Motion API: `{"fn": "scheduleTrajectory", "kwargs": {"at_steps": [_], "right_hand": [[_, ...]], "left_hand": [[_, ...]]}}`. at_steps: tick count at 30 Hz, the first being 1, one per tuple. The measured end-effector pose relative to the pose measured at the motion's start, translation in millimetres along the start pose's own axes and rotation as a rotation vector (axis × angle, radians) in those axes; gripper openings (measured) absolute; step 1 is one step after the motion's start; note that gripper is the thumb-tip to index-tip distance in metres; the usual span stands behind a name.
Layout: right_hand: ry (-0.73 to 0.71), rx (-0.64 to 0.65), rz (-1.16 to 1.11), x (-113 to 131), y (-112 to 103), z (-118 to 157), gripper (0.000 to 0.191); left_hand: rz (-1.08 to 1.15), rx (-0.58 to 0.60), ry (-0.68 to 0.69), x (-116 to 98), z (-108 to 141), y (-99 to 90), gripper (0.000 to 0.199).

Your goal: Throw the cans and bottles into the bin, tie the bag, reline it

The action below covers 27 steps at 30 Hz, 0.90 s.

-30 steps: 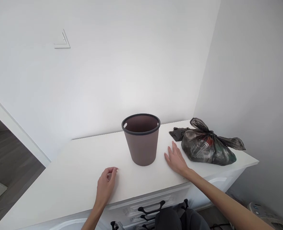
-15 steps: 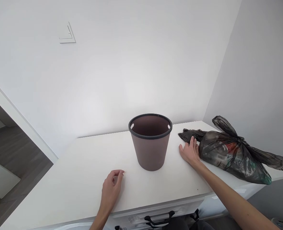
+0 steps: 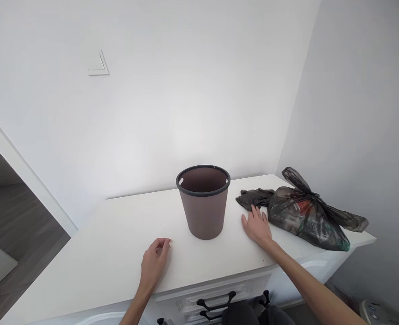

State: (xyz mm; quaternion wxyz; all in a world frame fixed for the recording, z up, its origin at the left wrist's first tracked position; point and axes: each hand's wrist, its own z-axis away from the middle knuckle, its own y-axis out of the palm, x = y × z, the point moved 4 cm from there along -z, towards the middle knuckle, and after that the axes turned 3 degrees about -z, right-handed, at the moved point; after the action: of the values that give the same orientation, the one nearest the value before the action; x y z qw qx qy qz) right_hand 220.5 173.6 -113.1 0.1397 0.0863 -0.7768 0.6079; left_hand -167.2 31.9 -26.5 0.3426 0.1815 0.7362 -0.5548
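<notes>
My right hand [image 3: 257, 225] lies on the white top with its fingers spread. Its fingertips reach the near edge of a crumpled black plastic bag [image 3: 253, 198]. Just right of it rests a knotted, see-through black garbage bag [image 3: 307, 219], filled with mixed trash. Between my hands a brown trash can [image 3: 206, 216] stands upright, with a black rim and handle holes; no liner shows in it. My left hand [image 3: 154, 262] rests on the surface to the can's front left. Its fingers are curled, thumb and index tips close together, and nothing shows in them.
The white cabinet top [image 3: 125, 243] meets a wall at the back. Drawers with black handles [image 3: 216, 304] are below its front edge, close to my legs. A light switch [image 3: 99, 67] is on the wall. A doorway with dark flooring [image 3: 23, 216] opens at the left.
The view has shifted, so the can and bags appear further left. My right hand has drawn back slightly from the crumpled bag, showing more of it. My left hand stays in nearly the same place.
</notes>
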Motion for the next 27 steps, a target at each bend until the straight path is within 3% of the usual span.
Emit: {"fn": "scheduleTrajectory", "kwargs": {"at_steps": [8,11,15,18,21,25,27], "right_hand": [[-0.213,-0.029,-0.189,23.2,-32.8,113.9,0.053],[-0.296,0.097,-0.426,30.2,-60.9,161.4,0.051],[-0.232,0.334,-0.889,47.1,-123.8,205.4,0.045],[-0.197,0.456,-1.271,65.6,-173.5,219.2,0.036],[-0.148,0.485,-1.511,77.0,-205.5,220.1,0.032],[-0.105,0.452,-1.647,83.1,-219.5,216.9,0.031],[-0.072,0.422,-1.676,84.4,-219.2,217.9,0.035]], "left_hand": [[0.017,0.003,0.054,-6.8,14.0,-7.0,0.047],[0.025,0.027,0.079,-7.9,27.2,-6.3,0.047],[0.057,0.078,0.133,-22.2,57.4,-0.4,0.049],[0.149,0.177,0.225,-51.7,88.3,3.6,0.053],[0.290,0.334,0.357,-91.7,119.1,2.0,0.059],[0.415,0.542,0.404,-130.8,147.1,-4.8,0.050],[0.412,0.563,0.402,-140.0,153.7,-8.4,0.041]]}}
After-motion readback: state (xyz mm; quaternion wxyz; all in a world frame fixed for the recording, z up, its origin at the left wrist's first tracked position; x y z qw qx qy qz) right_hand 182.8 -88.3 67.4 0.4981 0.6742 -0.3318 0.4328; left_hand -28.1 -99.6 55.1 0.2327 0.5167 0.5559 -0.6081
